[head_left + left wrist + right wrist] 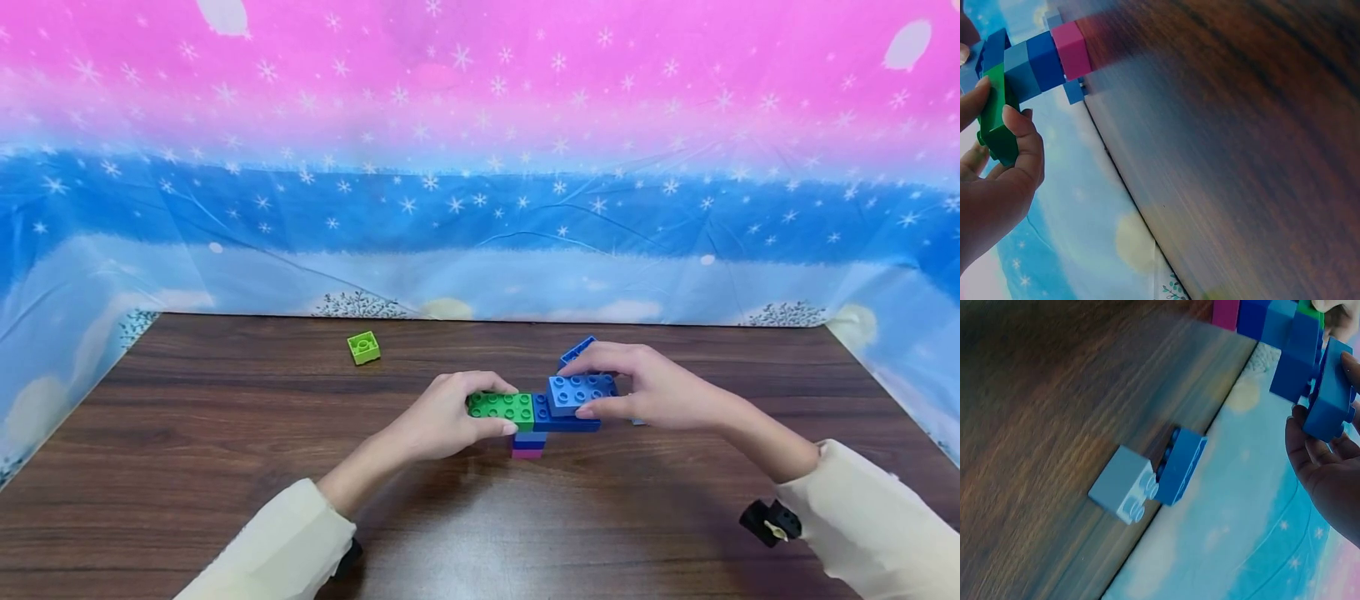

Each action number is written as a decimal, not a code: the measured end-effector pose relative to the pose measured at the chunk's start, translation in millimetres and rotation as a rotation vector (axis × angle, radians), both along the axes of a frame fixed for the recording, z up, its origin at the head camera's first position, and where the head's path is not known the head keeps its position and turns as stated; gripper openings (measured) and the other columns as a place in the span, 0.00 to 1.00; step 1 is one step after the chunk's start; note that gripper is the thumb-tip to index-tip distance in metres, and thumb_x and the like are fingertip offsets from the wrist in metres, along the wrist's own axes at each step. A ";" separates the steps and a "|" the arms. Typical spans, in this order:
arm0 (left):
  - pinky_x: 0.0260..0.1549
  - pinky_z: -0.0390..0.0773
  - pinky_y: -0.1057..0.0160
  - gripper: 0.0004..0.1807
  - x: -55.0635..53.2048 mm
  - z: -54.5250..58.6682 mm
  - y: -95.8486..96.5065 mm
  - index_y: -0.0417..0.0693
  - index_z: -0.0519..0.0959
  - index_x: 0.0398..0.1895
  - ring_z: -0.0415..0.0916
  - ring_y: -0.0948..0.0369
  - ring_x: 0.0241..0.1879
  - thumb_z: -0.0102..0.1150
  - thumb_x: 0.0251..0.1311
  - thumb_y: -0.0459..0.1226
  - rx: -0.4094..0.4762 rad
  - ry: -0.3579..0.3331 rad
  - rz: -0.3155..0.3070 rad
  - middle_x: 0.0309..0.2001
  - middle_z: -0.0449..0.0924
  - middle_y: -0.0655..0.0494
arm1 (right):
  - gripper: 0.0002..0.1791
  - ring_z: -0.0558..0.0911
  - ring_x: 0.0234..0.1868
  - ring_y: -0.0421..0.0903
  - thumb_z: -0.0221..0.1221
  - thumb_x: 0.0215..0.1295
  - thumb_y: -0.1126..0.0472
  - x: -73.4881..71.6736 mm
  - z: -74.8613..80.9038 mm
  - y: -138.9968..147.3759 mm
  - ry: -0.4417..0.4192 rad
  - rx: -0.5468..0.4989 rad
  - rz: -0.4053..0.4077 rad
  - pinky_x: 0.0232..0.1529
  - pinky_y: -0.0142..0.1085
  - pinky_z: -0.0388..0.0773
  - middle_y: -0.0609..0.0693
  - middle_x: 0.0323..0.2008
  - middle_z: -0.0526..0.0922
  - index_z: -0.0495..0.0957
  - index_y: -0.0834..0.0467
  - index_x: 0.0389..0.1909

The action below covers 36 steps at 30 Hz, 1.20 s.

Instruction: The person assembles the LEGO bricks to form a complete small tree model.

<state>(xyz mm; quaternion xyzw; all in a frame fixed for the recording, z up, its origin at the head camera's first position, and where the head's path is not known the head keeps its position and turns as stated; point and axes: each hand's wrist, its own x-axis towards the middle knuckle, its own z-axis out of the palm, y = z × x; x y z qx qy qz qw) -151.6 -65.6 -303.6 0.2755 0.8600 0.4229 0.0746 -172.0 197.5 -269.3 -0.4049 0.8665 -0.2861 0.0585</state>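
A toy-brick stack stands upright on the table, with a pink brick [527,454] at its foot and dark blue and light blue bricks above. Across its top, a green brick [510,406] juts left and a dark blue brick [568,425] juts right. My left hand [442,419] grips the green brick between thumb and fingers. In my right hand [663,387] is a medium blue brick [570,395], pinched by its sides, studs up. It overlaps the dark blue brick; the right wrist view shows it slightly tilted, with a narrow gap between them.
A lime green brick [364,347] lies at the back left of the wooden table [225,450]. Behind the right hand are a blue brick [1180,465] and a pale blue brick [1119,481] on its side. A snowflake-patterned cloth [450,208] hangs along the table's back edge.
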 end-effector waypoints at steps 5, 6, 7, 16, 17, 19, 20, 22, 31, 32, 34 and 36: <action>0.32 0.73 0.65 0.14 0.1 0.2 0.0 0.47 0.78 0.46 0.70 0.63 0.33 0.62 0.55 0.38 0.003 -0.004 -0.004 0.39 0.77 0.57 | 0.20 0.71 0.38 0.42 0.60 0.59 0.52 2.2 -2.8 -8.3 -0.002 0.003 0.004 0.34 0.35 0.74 0.45 0.45 0.74 0.75 0.51 0.53; 0.32 0.73 0.65 0.14 0.0 0.2 0.1 0.47 0.78 0.46 0.70 0.63 0.33 0.62 0.55 0.38 0.003 -0.003 -0.005 0.39 0.77 0.57 | 0.20 0.71 0.39 0.42 0.60 0.59 0.52 2.7 -3.0 -9.7 -0.004 0.002 0.002 0.34 0.35 0.74 0.45 0.45 0.74 0.75 0.51 0.53; 0.32 0.72 0.65 0.14 0.0 0.1 0.2 0.47 0.78 0.46 0.70 0.63 0.33 0.62 0.55 0.38 0.001 -0.001 -0.005 0.39 0.77 0.58 | 0.21 0.71 0.39 0.42 0.60 0.59 0.52 3.3 -3.3 -11.0 0.000 0.000 0.003 0.35 0.35 0.74 0.45 0.45 0.74 0.75 0.51 0.53; 0.32 0.72 0.65 0.15 -0.6 -0.6 0.4 0.47 0.78 0.46 0.71 0.64 0.33 0.63 0.55 0.38 -0.006 0.007 -0.005 0.39 0.77 0.58 | 0.20 0.70 0.42 0.41 0.62 0.58 0.53 6.7 -4.5 -19.6 0.042 -0.007 0.003 0.36 0.34 0.73 0.44 0.46 0.75 0.76 0.52 0.52; 0.32 0.72 0.65 0.15 -0.6 -0.6 0.3 0.47 0.78 0.46 0.71 0.64 0.33 0.63 0.55 0.38 -0.006 0.006 -0.005 0.39 0.77 0.58 | 0.20 0.70 0.42 0.41 0.62 0.58 0.53 6.8 -4.5 -19.9 0.045 -0.007 0.000 0.36 0.34 0.73 0.44 0.46 0.75 0.76 0.52 0.52; 0.32 0.72 0.65 0.15 -0.6 -0.8 0.2 0.47 0.78 0.46 0.71 0.64 0.33 0.62 0.55 0.38 -0.005 0.005 -0.005 0.39 0.77 0.58 | 0.20 0.70 0.42 0.41 0.62 0.58 0.53 6.9 -4.8 -20.1 0.048 -0.009 -0.003 0.36 0.34 0.73 0.44 0.46 0.75 0.76 0.52 0.52; 0.32 0.72 0.65 0.15 -0.6 -0.8 0.1 0.47 0.78 0.46 0.71 0.64 0.33 0.62 0.55 0.38 -0.006 0.005 -0.005 0.39 0.77 0.58 | 0.20 0.71 0.42 0.41 0.62 0.58 0.53 6.8 -5.1 -20.1 0.051 -0.011 -0.003 0.36 0.34 0.73 0.44 0.46 0.75 0.76 0.52 0.52; 0.32 0.72 0.65 0.15 -0.7 -0.7 0.0 0.47 0.78 0.46 0.71 0.64 0.33 0.62 0.55 0.38 -0.005 0.003 -0.005 0.39 0.77 0.57 | 0.20 0.71 0.42 0.40 0.62 0.58 0.53 6.5 -5.6 -20.3 0.055 -0.013 -0.003 0.36 0.34 0.73 0.44 0.46 0.75 0.76 0.52 0.52; 0.32 0.73 0.65 0.16 -1.0 -0.8 -0.8 0.46 0.77 0.47 0.71 0.64 0.33 0.62 0.56 0.38 0.002 0.001 -0.016 0.41 0.78 0.56 | 0.21 0.71 0.42 0.40 0.62 0.58 0.54 6.4 -5.9 -24.2 0.078 -0.023 0.013 0.37 0.34 0.73 0.44 0.46 0.76 0.76 0.54 0.52; 0.32 0.73 0.65 0.16 -1.0 -0.9 -0.7 0.46 0.77 0.47 0.71 0.64 0.33 0.62 0.56 0.38 0.003 0.000 -0.017 0.41 0.78 0.56 | 0.21 0.71 0.42 0.40 0.62 0.58 0.54 6.4 -6.0 -24.7 0.078 -0.024 0.013 0.37 0.34 0.73 0.44 0.45 0.76 0.76 0.54 0.52; 0.32 0.73 0.65 0.16 -0.8 -0.7 -0.7 0.46 0.77 0.48 0.71 0.64 0.33 0.62 0.56 0.38 0.005 -0.004 -0.016 0.41 0.77 0.56 | 0.21 0.71 0.43 0.41 0.62 0.57 0.54 6.4 -6.2 -25.6 0.078 -0.025 0.013 0.37 0.34 0.73 0.45 0.45 0.76 0.75 0.54 0.52; 0.32 0.73 0.65 0.16 -0.6 -0.7 -0.9 0.46 0.77 0.48 0.71 0.64 0.33 0.62 0.56 0.38 0.008 -0.008 -0.014 0.41 0.77 0.56 | 0.21 0.71 0.43 0.41 0.62 0.57 0.55 6.5 -6.3 -26.0 0.077 -0.026 0.014 0.37 0.34 0.73 0.45 0.46 0.76 0.75 0.54 0.52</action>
